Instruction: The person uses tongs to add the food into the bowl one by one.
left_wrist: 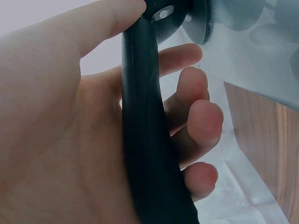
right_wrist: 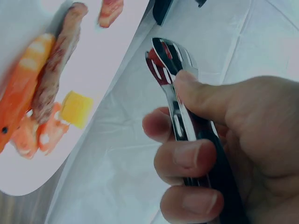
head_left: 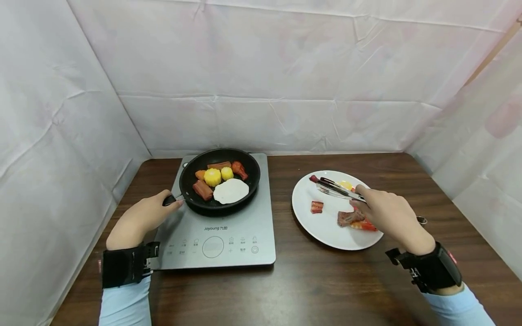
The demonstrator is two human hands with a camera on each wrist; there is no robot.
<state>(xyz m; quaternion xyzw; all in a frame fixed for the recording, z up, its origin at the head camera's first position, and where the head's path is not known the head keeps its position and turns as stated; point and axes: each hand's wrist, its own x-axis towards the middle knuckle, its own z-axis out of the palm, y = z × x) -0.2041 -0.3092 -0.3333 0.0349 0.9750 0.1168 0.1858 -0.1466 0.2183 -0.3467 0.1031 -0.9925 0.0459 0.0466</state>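
My left hand (head_left: 140, 219) grips the black handle (left_wrist: 145, 116) of a frying pan (head_left: 253, 179), fingers curled round it in the left wrist view. Inside the pan lie a flat white piece (head_left: 230, 191), yellow corn pieces (head_left: 212, 177), brown meat pieces (head_left: 202, 190) and a reddish drumstick (head_left: 239, 169). Over the white plate (head_left: 306, 226), my right hand (head_left: 389, 217) holds metal tongs (right_wrist: 180, 112). Between the tong tips is a small red piece (right_wrist: 155, 58), its kind unclear. The plate bears a bacon-like piece (head_left: 316, 207), browned meat (head_left: 345, 218), an orange shrimp (head_left: 364, 225) and a yellow chunk (right_wrist: 76, 109).
The pan stands on the back part of a silver induction cooker (head_left: 228, 260) with touch controls at its front. Brown wooden table (head_left: 285, 294) lies between cooker and plate. White sheeting (head_left: 261, 122) walls the back and both sides.
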